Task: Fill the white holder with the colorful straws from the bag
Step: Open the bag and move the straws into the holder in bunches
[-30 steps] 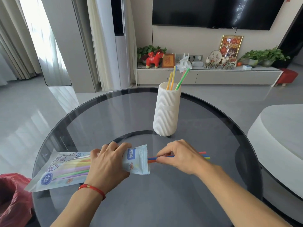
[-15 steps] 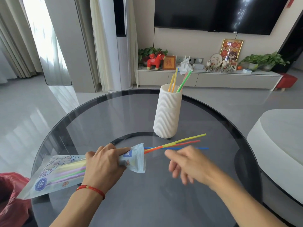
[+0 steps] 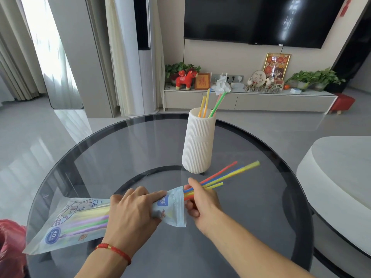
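The white ribbed holder (image 3: pixel 198 145) stands upright near the middle of the round glass table (image 3: pixel 100 157), with three straws (image 3: pixel 206 103) sticking out of its top. My left hand (image 3: pixel 132 213) grips the pale blue straw bag (image 3: pixel 66 223) around its neck; the bag lies to the left, tilted up at its mouth. Several colorful straws (image 3: pixel 226 174) jut out of the mouth toward the right, past the holder's base. My right hand (image 3: pixel 200 199) closes its fingers around these straws just beyond the bag's opening.
A red plastic bag (image 3: pixel 10 247) sits at the table's lower left edge. A pale rounded seat (image 3: pixel 337 173) lies to the right of the table. Behind are a TV cabinet with ornaments (image 3: pixel 241 97) and curtains.
My right hand let go of the straws, drew back open, then returned to the bag's mouth and closed on them. The straws now angle upward toward the holder, and the bag's mouth is raised.
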Tool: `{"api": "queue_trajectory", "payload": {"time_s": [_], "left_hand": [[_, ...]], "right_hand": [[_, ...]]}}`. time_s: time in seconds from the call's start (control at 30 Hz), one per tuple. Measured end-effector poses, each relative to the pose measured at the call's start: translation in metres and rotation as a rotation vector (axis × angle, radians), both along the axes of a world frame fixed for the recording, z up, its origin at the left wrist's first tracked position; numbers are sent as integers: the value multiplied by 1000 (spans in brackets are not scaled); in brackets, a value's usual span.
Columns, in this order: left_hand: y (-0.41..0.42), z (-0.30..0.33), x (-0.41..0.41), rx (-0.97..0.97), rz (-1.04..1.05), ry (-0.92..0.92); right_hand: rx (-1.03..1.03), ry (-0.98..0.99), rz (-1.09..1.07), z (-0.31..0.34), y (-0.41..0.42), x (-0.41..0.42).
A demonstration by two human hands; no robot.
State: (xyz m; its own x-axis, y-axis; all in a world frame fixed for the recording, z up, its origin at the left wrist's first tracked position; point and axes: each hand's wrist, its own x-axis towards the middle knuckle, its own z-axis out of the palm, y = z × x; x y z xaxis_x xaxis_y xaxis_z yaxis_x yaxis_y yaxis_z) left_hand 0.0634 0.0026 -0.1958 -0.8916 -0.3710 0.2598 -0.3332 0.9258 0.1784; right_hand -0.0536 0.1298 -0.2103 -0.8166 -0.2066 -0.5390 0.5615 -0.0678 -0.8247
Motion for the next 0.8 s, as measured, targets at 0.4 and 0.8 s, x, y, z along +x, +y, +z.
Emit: {"api": "queue_trajectory", "payload": {"time_s": [0.4, 0.8], "left_hand": [[-22, -8, 4, 2, 119, -104], [9, 16, -6, 240, -192, -109]], "right_hand": [[168, 483, -176, 30, 66, -61], [621, 1019, 85, 142, 149, -84]]}}
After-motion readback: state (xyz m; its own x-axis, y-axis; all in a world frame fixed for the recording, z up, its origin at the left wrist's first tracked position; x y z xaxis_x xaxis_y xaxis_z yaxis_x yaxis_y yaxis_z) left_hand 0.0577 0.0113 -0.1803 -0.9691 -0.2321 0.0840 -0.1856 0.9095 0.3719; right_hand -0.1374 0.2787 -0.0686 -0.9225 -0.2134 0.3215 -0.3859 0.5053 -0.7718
